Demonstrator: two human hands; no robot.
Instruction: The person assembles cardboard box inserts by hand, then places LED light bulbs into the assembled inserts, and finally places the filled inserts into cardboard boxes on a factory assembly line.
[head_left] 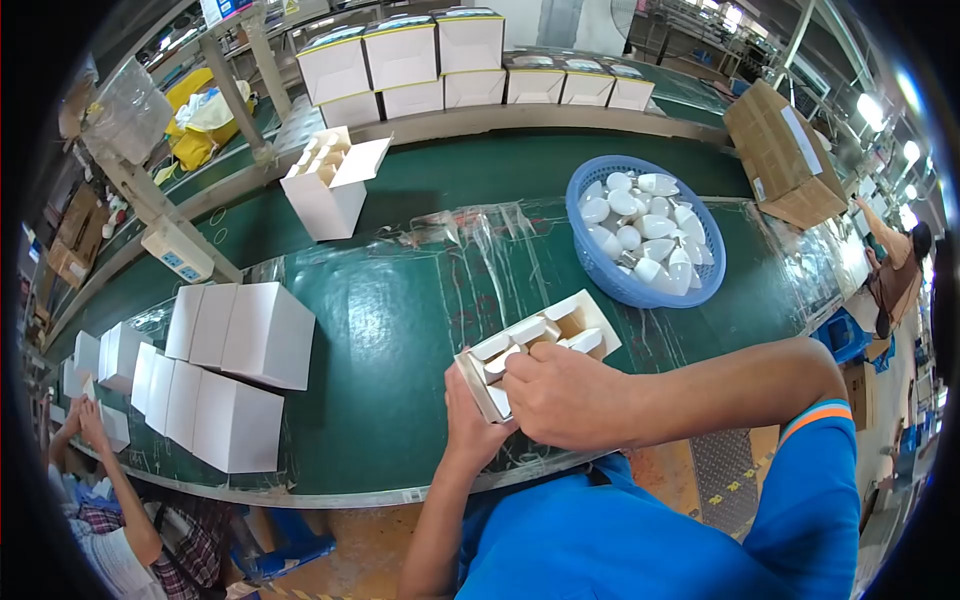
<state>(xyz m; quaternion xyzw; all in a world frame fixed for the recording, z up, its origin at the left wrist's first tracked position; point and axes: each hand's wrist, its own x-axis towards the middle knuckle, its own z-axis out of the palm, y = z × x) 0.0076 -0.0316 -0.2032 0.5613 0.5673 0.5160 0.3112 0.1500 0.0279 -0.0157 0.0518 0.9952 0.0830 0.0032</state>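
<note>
An open white box [608, 318] with cardboard dividers and white bulbs in its compartments stands near the table's front edge. My left hand [474, 418] is wrapped round the box's left end. Over the front left compartments is my right hand [560, 395], its fingers closed at a white bulb [498, 364]; the fingertips are partly hidden. A blue basket [640, 289] full of white bulbs [655, 227] sits behind the box, to the right.
Closed white boxes [240, 430] stand at the left, and an open divided box [330, 205] farther back. Boxes [403, 52] line the rear shelf. A brown carton [785, 155] is at the right. One person [125, 530] works at far left, another [897, 270] at far right.
</note>
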